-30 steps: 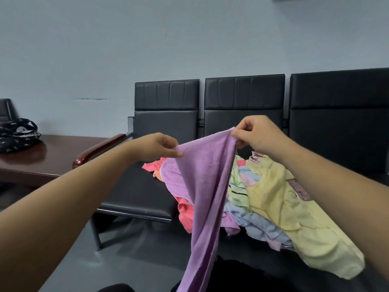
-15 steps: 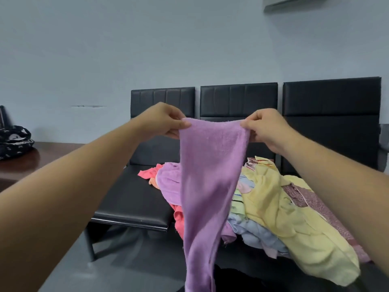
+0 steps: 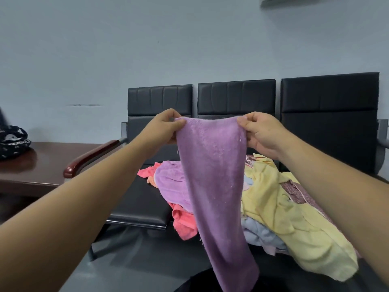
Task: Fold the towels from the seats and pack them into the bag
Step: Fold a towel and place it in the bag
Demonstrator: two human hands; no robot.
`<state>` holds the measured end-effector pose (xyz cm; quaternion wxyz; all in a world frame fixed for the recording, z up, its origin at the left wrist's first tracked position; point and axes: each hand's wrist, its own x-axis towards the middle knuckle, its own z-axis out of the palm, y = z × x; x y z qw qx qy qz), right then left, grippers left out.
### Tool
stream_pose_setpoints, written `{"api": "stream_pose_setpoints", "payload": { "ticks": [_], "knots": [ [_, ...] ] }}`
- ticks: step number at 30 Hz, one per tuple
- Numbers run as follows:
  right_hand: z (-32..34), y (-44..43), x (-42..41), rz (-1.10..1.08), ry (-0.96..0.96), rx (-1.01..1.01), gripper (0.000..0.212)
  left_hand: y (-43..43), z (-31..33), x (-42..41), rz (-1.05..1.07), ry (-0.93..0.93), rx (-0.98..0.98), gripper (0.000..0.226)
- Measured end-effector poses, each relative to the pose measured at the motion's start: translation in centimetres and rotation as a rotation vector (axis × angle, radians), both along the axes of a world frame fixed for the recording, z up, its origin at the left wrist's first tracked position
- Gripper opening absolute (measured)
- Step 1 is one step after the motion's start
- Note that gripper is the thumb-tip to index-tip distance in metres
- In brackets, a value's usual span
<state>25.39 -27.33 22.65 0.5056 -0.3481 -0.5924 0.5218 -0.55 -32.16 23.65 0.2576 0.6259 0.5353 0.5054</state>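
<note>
A purple towel [image 3: 214, 186] hangs in the air in front of me, stretched by its top edge. My left hand [image 3: 166, 128] pinches its upper left corner and my right hand [image 3: 260, 133] pinches its upper right corner. Behind it a pile of towels [image 3: 280, 209] lies on the black seats [image 3: 139, 205]: yellow, pink, light blue, patterned and another purple one. A black bag [image 3: 12, 142] with white print sits on the brown table at the far left.
Three black padded seats stand in a row against a grey wall. A brown wooden armrest [image 3: 90, 157] ends the row on the left. The dark brown table [image 3: 48, 165] stands beside it. The floor is grey.
Both hands have raised the purple towel and pulled its top edge apart, from a bunched fold to a flat, wider spread. The view has shifted slightly.
</note>
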Motion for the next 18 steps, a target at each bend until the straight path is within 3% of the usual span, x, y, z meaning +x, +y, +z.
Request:
{"api": "stream_pose_setpoints", "payload": {
  "ticks": [6,9,11,13,15,18],
  "knots": [
    [-0.6,-1.1,-1.3,0.207,-0.316,0.162,0.039,0.2,-0.7,1.9,-0.092,-0.016,-0.044,0.013],
    [-0.9,-2.2,-2.5,0.293,-0.608,0.230,0.022,0.2,-1.1,2.5,-0.131,0.026,-0.041,0.011],
    [-1.2,-2.2,-3.2,0.226,-0.685,0.291,0.009,0.3,-1.4,2.5,-0.133,0.019,-0.032,0.010],
    [-1.4,-2.0,-3.6,0.205,-0.485,0.223,0.005,0.4,-2.1,2.1,-0.218,-0.128,-0.061,0.025],
    [-1.0,-1.5,-3.7,0.248,-0.141,0.059,0.008,0.2,-3.5,1.5,-0.393,-0.260,-0.189,0.041],
    [0.0,-0.6,-2.9,0.245,0.144,-0.049,0.013,-0.1,-7.4,0.7,-0.422,-0.025,-0.418,0.038]
  ]
}}
